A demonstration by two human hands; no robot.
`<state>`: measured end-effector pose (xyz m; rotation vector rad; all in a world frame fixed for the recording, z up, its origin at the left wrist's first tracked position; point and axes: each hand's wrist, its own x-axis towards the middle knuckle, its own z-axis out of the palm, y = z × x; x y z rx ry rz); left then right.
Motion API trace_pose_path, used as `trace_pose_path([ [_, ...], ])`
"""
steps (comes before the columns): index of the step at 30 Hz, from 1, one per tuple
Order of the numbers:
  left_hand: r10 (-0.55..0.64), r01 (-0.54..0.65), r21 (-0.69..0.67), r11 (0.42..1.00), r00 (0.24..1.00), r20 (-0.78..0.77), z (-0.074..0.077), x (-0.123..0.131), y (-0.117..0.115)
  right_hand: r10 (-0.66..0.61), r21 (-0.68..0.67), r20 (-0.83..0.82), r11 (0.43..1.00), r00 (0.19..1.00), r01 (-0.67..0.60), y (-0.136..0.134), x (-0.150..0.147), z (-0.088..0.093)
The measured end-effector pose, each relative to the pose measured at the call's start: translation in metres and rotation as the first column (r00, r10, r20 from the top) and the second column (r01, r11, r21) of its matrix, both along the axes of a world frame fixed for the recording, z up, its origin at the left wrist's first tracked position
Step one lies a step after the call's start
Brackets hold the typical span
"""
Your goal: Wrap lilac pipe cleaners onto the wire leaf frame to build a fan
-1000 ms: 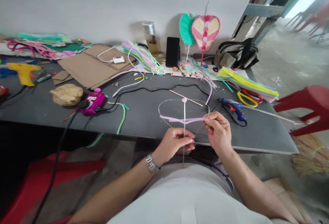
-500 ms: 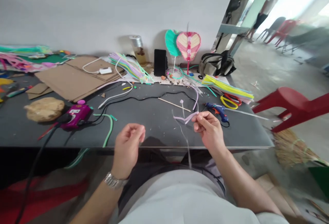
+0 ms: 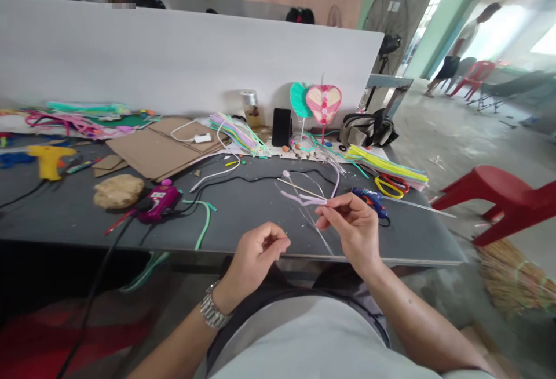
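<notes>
My right hand (image 3: 354, 234) pinches a bent lilac pipe cleaner (image 3: 295, 196) between thumb and fingertips, just above the grey table. My left hand (image 3: 258, 251) is closed at the table's front edge, thumb against curled fingers; whether anything thin lies in it I cannot make out. Beyond the pipe cleaner lies a thin wooden stick (image 3: 289, 183), partly covered by it. A small pale round tip (image 3: 285, 174) shows near the stick. Clear thin strands hang or lie below the pipe cleaner. To the right of my right hand rests a blue glue gun (image 3: 371, 198).
Scissors (image 3: 391, 188) and a yellow pipe cleaner bundle (image 3: 386, 164) lie at right. Two heart-shaped fans (image 3: 324, 104), a phone (image 3: 281, 127) and a jar (image 3: 251, 108) stand at the back. Cardboard (image 3: 152, 150), a purple device (image 3: 158, 202) and a yellow glue gun (image 3: 50, 159) lie left.
My left hand has moved right, closer to my right hand, still closed. My right hand keeps its pinch on the lilac pipe cleaner. The view has tilted up and shifted left.
</notes>
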<state>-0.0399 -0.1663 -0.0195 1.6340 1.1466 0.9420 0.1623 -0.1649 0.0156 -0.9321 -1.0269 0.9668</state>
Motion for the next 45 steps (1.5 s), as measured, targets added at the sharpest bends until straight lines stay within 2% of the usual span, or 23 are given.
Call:
trace_pose_path([
  [3,0.045,-0.042,-0.037,0.998,0.995,0.093,0.004,-0.004,-0.002,0.027,-0.012,0.000,1.000,1.000,-0.027,0.002,-0.006,-0.002],
  [8,0.047,-0.029,-0.081,0.996,0.973,0.226,0.001,-0.003,-0.003,0.057,-0.015,-0.022,0.998,0.998,-0.057,0.006,-0.007,-0.007],
  [14,0.105,-0.087,-0.098,0.991,0.976,0.193,-0.002,-0.005,-0.006,0.017,0.004,-0.015,1.000,1.000,-0.017,0.006,-0.008,-0.007],
  [18,0.117,-0.115,-0.023,0.993,0.975,0.190,0.005,0.000,-0.008,-0.065,0.075,0.128,0.996,0.990,0.055,0.000,-0.014,-0.011],
  [20,0.141,-0.146,-0.002,0.989,0.955,0.259,0.011,0.006,-0.010,-0.151,0.210,0.332,0.974,0.931,0.083,-0.005,-0.021,-0.016],
  [21,0.152,-0.157,-0.007,0.988,0.938,0.313,0.013,0.009,-0.011,-0.211,0.315,0.448,0.947,0.869,0.067,-0.007,-0.026,-0.019],
  [23,0.170,-0.168,-0.042,0.985,0.890,0.424,0.014,0.014,-0.013,-0.355,0.523,0.616,0.852,0.703,-0.028,-0.012,-0.035,-0.026],
  [25,0.212,-0.195,-0.087,0.977,0.840,0.499,0.011,0.015,-0.015,-0.468,0.635,0.676,0.762,0.569,-0.126,-0.013,-0.042,-0.035],
  [26,0.238,-0.213,-0.108,0.971,0.825,0.512,0.008,0.014,-0.016,-0.499,0.653,0.691,0.741,0.523,-0.156,-0.013,-0.045,-0.039],
  [29,0.319,-0.275,-0.161,0.948,0.815,0.484,-0.006,0.010,-0.014,-0.500,0.629,0.756,0.733,0.423,-0.258,-0.008,-0.047,-0.054],
  [31,0.374,-0.309,-0.213,0.927,0.809,0.453,-0.016,0.008,-0.011,-0.485,0.604,0.786,0.734,0.385,-0.311,-0.002,-0.045,-0.063],
  [34,0.417,-0.296,-0.326,0.898,0.810,0.413,-0.033,0.007,-0.005,-0.446,0.558,0.822,0.756,0.354,-0.342,0.004,-0.040,-0.076],
  [37,0.438,-0.251,-0.432,0.866,0.798,0.413,-0.047,0.008,-0.001,-0.392,0.521,0.838,0.783,0.380,-0.339,0.008,-0.036,-0.086],
  [39,0.469,-0.240,-0.491,0.838,0.777,0.419,-0.052,0.008,-0.001,-0.339,0.490,0.829,0.823,0.445,-0.286,0.010,-0.034,-0.090],
  [41,0.492,-0.233,-0.531,0.815,0.762,0.420,-0.055,0.008,-0.002,-0.262,0.412,0.801,0.894,0.539,-0.178,0.013,-0.031,-0.092],
  [43,0.504,-0.239,-0.542,0.805,0.758,0.414,-0.056,0.009,-0.004,-0.144,0.228,0.731,0.973,0.668,-0.041,0.017,-0.028,-0.090],
  [45,0.507,-0.284,-0.505,0.815,0.772,0.383,-0.055,0.011,-0.007,0.016,-0.052,0.574,0.998,0.819,0.017,0.022,-0.028,-0.085],
])
